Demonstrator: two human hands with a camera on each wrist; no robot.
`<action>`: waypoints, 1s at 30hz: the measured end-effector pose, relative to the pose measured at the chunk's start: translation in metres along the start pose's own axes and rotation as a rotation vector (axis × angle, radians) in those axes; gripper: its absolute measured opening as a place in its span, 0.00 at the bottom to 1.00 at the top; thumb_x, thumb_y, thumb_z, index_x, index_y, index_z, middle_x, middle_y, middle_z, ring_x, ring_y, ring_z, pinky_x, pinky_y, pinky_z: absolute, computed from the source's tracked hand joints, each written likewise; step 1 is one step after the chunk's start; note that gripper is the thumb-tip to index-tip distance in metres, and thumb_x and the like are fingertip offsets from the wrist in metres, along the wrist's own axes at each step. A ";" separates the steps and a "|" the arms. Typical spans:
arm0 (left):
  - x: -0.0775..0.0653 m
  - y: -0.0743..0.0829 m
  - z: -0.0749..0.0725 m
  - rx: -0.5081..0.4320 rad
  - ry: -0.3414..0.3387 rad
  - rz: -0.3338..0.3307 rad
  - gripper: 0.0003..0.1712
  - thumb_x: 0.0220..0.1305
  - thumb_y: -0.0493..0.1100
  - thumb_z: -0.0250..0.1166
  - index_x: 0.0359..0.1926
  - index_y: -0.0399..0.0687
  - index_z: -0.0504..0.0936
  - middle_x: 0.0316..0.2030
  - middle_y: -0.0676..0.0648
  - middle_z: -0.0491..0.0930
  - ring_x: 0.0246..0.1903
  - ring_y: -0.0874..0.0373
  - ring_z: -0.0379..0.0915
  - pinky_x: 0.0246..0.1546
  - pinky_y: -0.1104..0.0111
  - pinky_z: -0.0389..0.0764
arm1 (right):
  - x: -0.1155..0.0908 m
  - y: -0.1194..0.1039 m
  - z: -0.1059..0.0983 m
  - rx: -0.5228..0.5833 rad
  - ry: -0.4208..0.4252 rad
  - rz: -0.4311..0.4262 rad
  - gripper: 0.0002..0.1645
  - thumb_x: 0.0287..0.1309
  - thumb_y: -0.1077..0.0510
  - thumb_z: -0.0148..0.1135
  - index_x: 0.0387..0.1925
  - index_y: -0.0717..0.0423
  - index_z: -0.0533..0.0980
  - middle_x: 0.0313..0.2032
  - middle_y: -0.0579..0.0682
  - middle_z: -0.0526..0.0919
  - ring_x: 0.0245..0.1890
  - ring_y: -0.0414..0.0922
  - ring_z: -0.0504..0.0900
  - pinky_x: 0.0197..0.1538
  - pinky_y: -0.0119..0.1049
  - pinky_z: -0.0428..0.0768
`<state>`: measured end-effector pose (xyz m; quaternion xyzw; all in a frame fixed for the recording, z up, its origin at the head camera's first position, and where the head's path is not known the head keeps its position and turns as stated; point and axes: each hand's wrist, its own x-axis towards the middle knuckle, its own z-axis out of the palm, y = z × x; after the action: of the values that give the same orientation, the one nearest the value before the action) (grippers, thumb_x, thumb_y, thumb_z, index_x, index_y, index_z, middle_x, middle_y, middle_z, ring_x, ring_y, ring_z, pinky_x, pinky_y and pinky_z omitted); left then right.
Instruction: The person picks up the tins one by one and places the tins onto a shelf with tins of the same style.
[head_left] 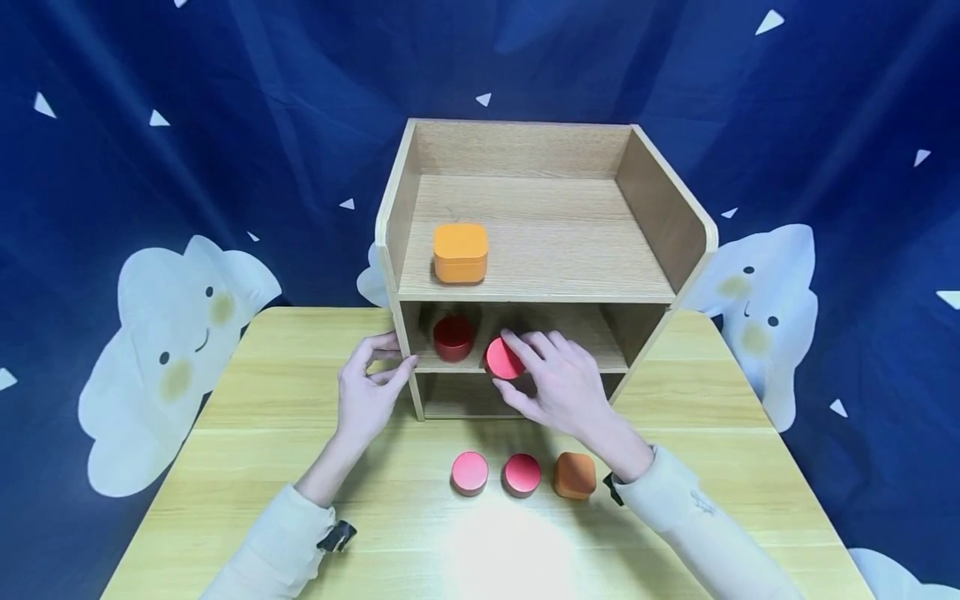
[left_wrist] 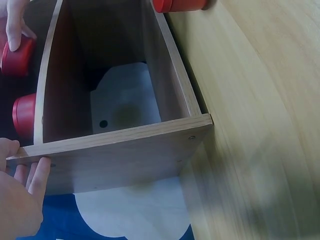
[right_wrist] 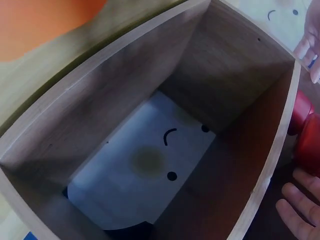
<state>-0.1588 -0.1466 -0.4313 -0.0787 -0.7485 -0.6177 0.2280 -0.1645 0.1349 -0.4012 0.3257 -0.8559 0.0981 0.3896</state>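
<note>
Nearest the lens, low centre of the head view: two pink round tins [head_left: 469,472] [head_left: 522,474] and an orange square tin [head_left: 574,475] in a row on the table [head_left: 247,417]. Right hand [head_left: 558,383], fingers curled, pinches a red round tin [head_left: 503,359] at the wooden shelf unit's [head_left: 678,225] middle tier, just right of a darker red tin [head_left: 453,337]; left hand [head_left: 367,392] pinches the unit's front-left upright. Tin judged light, rigid, smooth-sided and somewhat slippery, so best gripped across the rim.

There are no words, letters or numbers to read here. The tins, the wooden shelf [head_left: 540,250], the table [head_left: 285,392] and the blue cloth [head_left: 187,125] carry no writing. The cloth only shows cloud faces.
</note>
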 end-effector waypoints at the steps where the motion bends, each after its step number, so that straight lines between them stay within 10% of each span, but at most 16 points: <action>1: 0.000 0.000 0.000 0.001 0.001 -0.001 0.20 0.62 0.29 0.74 0.54 0.32 0.82 0.48 0.33 0.86 0.42 0.73 0.80 0.40 0.79 0.91 | 0.001 0.000 0.001 -0.006 -0.001 -0.003 0.33 0.58 0.39 0.67 0.60 0.51 0.82 0.40 0.49 0.87 0.32 0.49 0.82 0.28 0.37 0.82; 30: -0.001 -0.003 0.000 0.023 0.000 0.008 0.20 0.63 0.29 0.73 0.56 0.33 0.82 0.48 0.34 0.85 0.43 0.72 0.80 0.41 0.77 0.92 | 0.016 0.008 0.024 -0.054 -0.107 0.015 0.33 0.61 0.35 0.67 0.59 0.52 0.84 0.44 0.52 0.88 0.39 0.52 0.84 0.32 0.42 0.89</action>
<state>-0.1587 -0.1474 -0.4343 -0.0790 -0.7552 -0.6083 0.2312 -0.1915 0.1231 -0.4049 0.3134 -0.8803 0.0602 0.3510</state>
